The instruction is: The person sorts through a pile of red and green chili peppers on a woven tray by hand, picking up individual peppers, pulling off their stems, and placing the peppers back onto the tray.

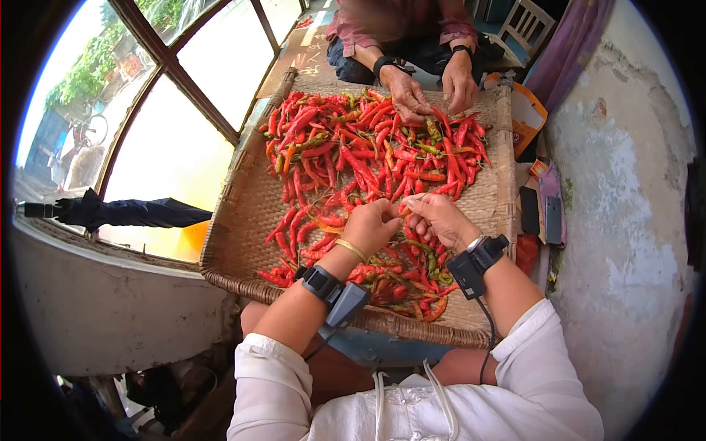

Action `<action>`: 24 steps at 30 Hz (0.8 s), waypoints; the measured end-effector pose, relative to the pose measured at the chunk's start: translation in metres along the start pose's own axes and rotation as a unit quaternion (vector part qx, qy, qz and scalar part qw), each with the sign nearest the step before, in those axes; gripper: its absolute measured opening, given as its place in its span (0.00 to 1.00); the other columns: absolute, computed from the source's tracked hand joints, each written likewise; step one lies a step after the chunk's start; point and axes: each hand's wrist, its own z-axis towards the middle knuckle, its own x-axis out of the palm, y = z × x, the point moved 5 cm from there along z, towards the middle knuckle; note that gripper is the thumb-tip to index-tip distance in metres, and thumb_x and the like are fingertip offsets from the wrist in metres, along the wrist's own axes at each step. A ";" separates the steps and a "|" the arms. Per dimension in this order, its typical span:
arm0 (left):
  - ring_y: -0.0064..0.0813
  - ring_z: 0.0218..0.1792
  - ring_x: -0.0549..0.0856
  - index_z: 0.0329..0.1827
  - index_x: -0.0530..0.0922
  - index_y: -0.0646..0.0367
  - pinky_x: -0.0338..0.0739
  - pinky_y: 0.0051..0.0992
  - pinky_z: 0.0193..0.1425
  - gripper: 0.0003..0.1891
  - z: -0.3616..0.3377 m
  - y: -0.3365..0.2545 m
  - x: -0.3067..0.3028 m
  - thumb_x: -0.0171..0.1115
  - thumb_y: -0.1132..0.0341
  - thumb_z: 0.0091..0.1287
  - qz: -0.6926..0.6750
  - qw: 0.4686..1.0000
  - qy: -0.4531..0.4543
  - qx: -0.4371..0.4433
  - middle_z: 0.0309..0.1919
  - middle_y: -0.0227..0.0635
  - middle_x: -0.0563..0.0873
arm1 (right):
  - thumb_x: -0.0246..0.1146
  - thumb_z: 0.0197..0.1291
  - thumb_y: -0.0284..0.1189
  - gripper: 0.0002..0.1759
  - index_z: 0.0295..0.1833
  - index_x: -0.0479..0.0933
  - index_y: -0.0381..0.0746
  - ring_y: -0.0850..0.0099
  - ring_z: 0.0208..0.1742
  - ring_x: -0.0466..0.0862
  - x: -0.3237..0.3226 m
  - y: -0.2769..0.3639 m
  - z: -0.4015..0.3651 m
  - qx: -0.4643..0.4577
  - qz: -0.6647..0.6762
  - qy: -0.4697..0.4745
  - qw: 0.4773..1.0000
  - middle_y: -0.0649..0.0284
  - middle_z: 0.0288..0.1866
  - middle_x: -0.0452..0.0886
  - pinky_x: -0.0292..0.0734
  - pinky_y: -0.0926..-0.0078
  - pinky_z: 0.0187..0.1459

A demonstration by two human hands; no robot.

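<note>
Over the near half of a woven tray (243,228), my left hand (371,229) and my right hand (439,220) meet fingertip to fingertip. Between them shows a small orange-red chili pepper (404,212), mostly covered by the fingers. Both hands are closed in a pinch on it; which end each one grips is hard to make out. Red chili peppers (360,162) form a large heap beyond my hands. Closer to me, below my wrists, lies a smaller pile of red and greenish, wrinkled peppers (401,283).
Across the tray sits another person, whose hands (434,92) handle peppers at the far side. A folded dark umbrella (147,212) lies by the window on the left. Two phones (553,219) rest beside the right edge, near a rough wall (625,242). A chair (523,29) stands behind.
</note>
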 end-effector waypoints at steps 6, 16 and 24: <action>0.09 0.16 0.68 0.32 0.77 0.58 0.60 0.11 0.18 0.03 0.005 0.000 -0.003 0.58 0.68 0.61 -0.417 0.901 0.002 -0.116 0.21 0.25 0.79 | 0.57 0.59 0.36 0.10 0.31 0.72 0.41 0.86 0.16 0.70 -0.016 0.010 0.001 -0.059 0.057 -0.059 0.995 0.72 0.18 0.72 0.62 0.90 0.14; 0.11 0.17 0.67 0.30 0.74 0.57 0.60 0.11 0.18 0.05 0.015 0.021 -0.017 0.57 0.67 0.62 -0.552 0.808 -0.050 -0.199 0.22 0.28 0.77 | 0.57 0.58 0.35 0.10 0.31 0.71 0.41 0.87 0.16 0.70 -0.025 0.009 0.004 -0.066 0.028 -0.106 0.992 0.72 0.19 0.73 0.63 0.89 0.14; 0.10 0.17 0.68 0.29 0.73 0.56 0.61 0.10 0.18 0.06 0.020 0.026 -0.016 0.54 0.66 0.64 -0.516 0.833 -0.042 -0.196 0.22 0.26 0.77 | 0.57 0.58 0.35 0.09 0.34 0.73 0.40 0.87 0.16 0.70 -0.023 0.011 0.003 -0.068 0.035 -0.096 0.992 0.72 0.20 0.74 0.63 0.89 0.15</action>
